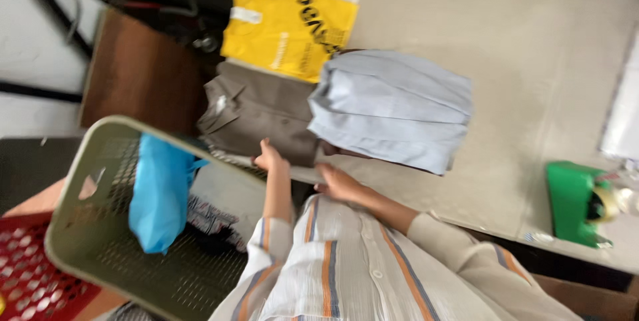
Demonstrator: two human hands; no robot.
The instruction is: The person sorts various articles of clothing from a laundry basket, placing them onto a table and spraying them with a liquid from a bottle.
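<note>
Brown shirt (263, 111) edge under left hand (269, 158), right hand (339, 183) grip blurred, perhaps flat

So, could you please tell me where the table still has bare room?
Free: the table between the light blue folded shirt and the green tape dispenser. Crowded: the left end, with the brown shirt and yellow shirt.

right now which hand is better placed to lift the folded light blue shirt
Probably the right. The right hand sits just by the near edge of the folded light blue shirt, while the left hand is at the folded brown shirt.
</note>
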